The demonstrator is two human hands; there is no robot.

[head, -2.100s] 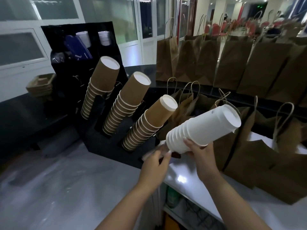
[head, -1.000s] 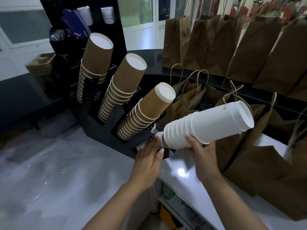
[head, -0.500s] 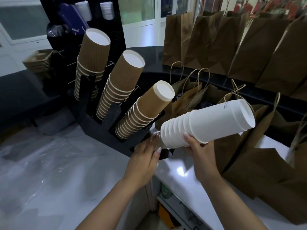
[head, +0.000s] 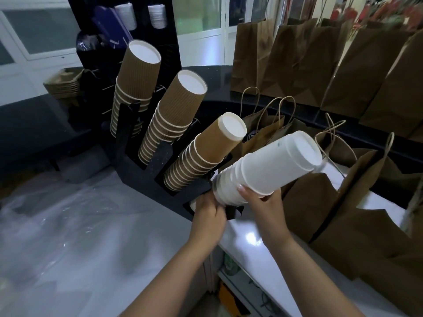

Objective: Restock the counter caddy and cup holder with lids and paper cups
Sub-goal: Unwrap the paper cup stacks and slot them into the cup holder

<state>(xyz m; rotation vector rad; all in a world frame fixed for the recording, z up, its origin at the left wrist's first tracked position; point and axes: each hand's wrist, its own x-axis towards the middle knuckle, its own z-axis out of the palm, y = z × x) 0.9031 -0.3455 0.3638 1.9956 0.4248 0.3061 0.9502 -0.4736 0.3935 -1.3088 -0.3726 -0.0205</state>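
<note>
From the head camera, the stack of white paper cups (head: 263,172) looks light but easy to crush: thin paper walls, smooth and a little slippery, and nested loosely enough that the stack could bend or telescope apart if gripped only at one end. A good hold is probably low on the stack, near the rims, with support from below. The right hand (head: 266,208) does this, cupped under the lower part of the stack with the fingers curled up around it. The left hand (head: 209,211) is closed at the very bottom end of the stack, where it meets the last slot of the black cup holder (head: 146,172); what its fingers press on is hidden. The stack lies tilted, closed bases up and to the right, just beside three stacks of brown cups (head: 201,154) already standing in the holder on the tabletop (head: 80,236).
</note>
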